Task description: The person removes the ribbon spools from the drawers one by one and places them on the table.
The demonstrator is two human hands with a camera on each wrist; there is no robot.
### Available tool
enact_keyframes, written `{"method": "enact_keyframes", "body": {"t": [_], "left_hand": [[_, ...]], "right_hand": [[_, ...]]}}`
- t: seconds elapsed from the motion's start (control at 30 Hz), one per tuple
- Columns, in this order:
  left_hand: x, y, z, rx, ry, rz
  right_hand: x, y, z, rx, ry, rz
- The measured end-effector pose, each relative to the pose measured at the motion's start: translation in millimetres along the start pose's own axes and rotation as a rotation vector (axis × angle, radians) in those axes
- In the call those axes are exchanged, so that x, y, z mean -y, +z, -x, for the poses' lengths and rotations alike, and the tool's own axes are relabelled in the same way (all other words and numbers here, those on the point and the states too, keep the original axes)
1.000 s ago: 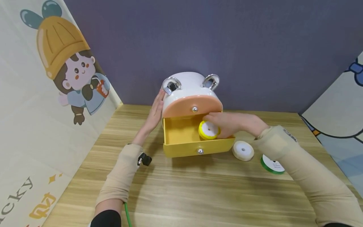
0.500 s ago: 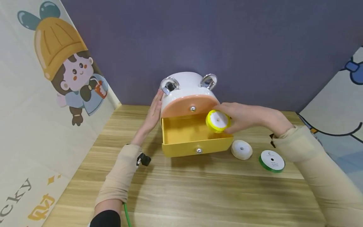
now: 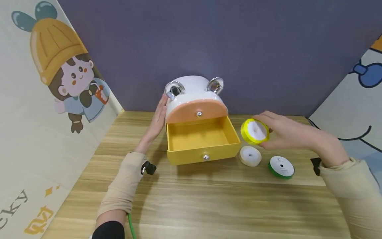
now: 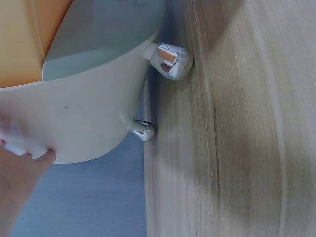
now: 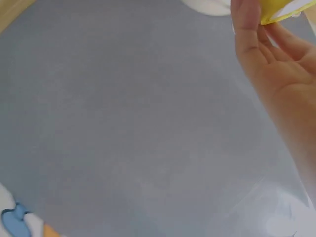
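Observation:
A yellow ribbon spool (image 3: pixel 255 131) with a white face is pinched between the thumb and fingers of my right hand (image 3: pixel 282 131), held above the table to the right of the drawer box. The right wrist view catches only an edge of the yellow spool (image 5: pixel 286 7). My left hand (image 3: pixel 157 121) rests with extended fingers against the left side of the white box (image 3: pixel 192 87), which has silver ears. In the left wrist view, fingertips touch the box's white wall (image 4: pixel 89 113). The lower yellow drawer (image 3: pixel 186 156) is pulled out with nothing inside; the orange upper drawer (image 3: pixel 186 111) is closed.
A cream ribbon spool (image 3: pixel 250 156) lies on the table just right of the open drawer. Farther right lies a green ribbon spool (image 3: pixel 281 167) with a white label. A dark partition (image 3: pixel 268 59) stands behind the box. A green cable (image 3: pixel 131 225) runs by the left forearm.
My right hand has lifted the yellow ribbon spool out of the drawer and carried it right, over the table. The left hand stays on the box. The view has shifted slightly.

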State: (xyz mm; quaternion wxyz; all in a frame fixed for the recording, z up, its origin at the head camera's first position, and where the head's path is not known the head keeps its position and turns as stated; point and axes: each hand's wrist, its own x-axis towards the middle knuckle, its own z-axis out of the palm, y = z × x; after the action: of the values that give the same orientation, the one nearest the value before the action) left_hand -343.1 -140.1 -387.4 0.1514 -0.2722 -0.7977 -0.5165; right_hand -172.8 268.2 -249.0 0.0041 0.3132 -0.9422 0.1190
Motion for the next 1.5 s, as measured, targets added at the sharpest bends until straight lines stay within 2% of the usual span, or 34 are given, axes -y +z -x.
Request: {"method": "enact_keyframes", "body": {"t": [0.13, 0.2, 0.4, 0.5, 0.6, 0.83, 1.1, 1.4, 1.5], "left_hand": [[-2.7, -0.3, 0.1, 0.009, -0.024, -0.002], [-10.8, -1.4, 1.9, 0.017, -0.037, 0.003], [-42.1, -6.7, 8.8, 0.030, -0.045, 0.016], [-45.5, -6.5, 8.4, 0.033, -0.035, 0.020], [-46.1, -7.4, 8.6, 0.030, -0.027, 0.021], [-44.3, -7.3, 9.5, 0.029, -0.043, 0.017], [-46.8, -6.7, 8.4, 0.028, -0.028, 0.015], [-43.8, -6.1, 8.2, 0.027, -0.024, 0.020], [-44.4, -6.0, 8.4, 0.020, -0.015, 0.027]], "right_hand": [[-8.5, 12.7, 23.0, -0.020, 0.048, -0.023], [-12.3, 20.9, 32.8, -0.016, 0.072, -0.021], [-18.0, 53.9, 55.9, -0.075, 0.026, -0.005], [-15.2, 71.6, 64.5, -0.089, 0.036, -0.031], [-11.0, 88.3, 67.3, -0.067, 0.062, -0.063], [-1.9, 121.7, 68.2, 0.017, 0.156, -0.063], [-0.3, 153.6, 64.3, 0.033, 0.175, -0.113], [1.0, 170.0, 61.5, 0.033, 0.196, -0.082], [2.6, 172.7, 60.4, 0.015, 0.173, -0.050]]}}
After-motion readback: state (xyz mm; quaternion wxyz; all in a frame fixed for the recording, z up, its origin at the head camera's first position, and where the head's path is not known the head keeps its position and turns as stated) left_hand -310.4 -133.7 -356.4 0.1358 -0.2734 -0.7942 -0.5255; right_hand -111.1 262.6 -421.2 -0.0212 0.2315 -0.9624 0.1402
